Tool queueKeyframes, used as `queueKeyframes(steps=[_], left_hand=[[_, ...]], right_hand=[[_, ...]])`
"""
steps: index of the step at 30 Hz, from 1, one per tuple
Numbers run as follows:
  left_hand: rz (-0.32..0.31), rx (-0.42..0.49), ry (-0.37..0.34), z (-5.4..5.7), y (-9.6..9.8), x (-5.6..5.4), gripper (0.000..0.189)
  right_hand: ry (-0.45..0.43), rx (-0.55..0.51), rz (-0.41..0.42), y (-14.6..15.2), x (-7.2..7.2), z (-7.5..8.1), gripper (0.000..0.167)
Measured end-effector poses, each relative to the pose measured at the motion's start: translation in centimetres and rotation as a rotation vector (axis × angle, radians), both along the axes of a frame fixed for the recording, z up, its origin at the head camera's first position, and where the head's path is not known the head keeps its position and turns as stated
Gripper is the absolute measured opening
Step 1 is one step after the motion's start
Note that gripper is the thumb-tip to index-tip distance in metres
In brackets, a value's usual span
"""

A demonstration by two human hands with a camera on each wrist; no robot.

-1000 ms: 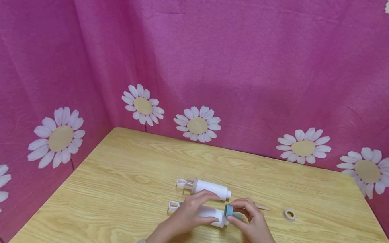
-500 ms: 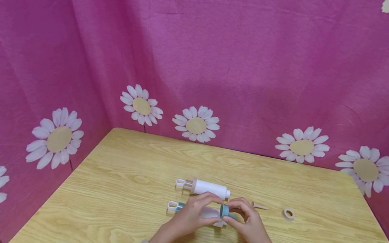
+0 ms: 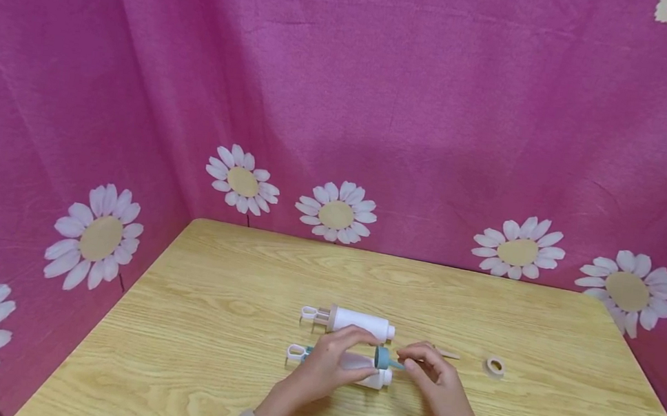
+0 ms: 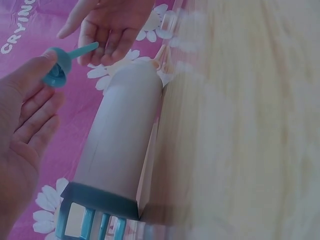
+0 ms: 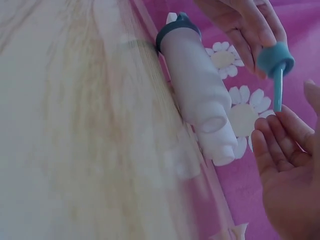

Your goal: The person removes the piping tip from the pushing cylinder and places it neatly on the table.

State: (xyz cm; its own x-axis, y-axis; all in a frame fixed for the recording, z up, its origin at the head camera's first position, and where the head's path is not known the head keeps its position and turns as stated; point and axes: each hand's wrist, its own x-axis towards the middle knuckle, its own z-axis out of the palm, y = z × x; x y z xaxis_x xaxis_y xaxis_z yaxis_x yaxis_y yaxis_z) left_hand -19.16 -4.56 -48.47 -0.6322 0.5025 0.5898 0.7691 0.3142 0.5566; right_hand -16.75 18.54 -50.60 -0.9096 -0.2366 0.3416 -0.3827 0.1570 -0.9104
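My left hand pinches a teal nozzle cap between thumb and fingers, its thin spout pointing toward my right hand. The right hand's fingers are relaxed near the spout's tip; whether they touch it I cannot tell. Below the cap, a white syringe-like tube lies on the table, partly hidden by my left hand. It has a teal collar at one end and a white loop handle. Behind it lies a second such tube with a beige collar.
A beige ring lies on the wooden table to the right. Partly behind my right hand is a thin beige spout. A pink cloth with daisies hangs around the table's back and left.
The teal nozzle cap has moved left, from my right hand's grip into my left hand's. My right fingers have let go and drawn back slightly to the right.
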Motion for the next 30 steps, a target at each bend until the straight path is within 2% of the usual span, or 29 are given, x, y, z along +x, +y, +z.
queueKeyframes(steps=[5,10,12,18,21,27,30], left_hand=[[-0.005,0.016,0.012,0.08,-0.18,0.0,0.036],[-0.011,0.017,0.032,0.06,-0.27,-0.05,0.036],[-0.016,0.018,0.017,0.11,-0.27,-0.02,0.036],[-0.024,0.024,0.041,0.21,-0.15,0.05,0.038],[-0.027,0.026,0.031,0.25,-0.1,0.12,0.038],[-0.035,0.004,-0.042,0.15,-0.12,0.23,0.035],[-0.032,-0.01,-0.03,0.09,-0.1,0.23,0.035]], right_hand=[[-0.054,0.034,-0.022,0.51,0.18,-0.14,0.021],[-0.109,0.056,0.005,0.76,0.22,-0.16,0.022],[-0.107,0.055,0.027,0.84,0.22,-0.21,0.022],[-0.064,0.027,0.069,0.89,0.26,-0.39,0.018],[-0.059,0.013,0.066,0.83,0.29,-0.43,0.017],[-0.06,0.003,0.058,0.6,0.42,-0.22,0.016],[-0.053,0.013,0.053,0.43,0.52,0.01,0.013]])
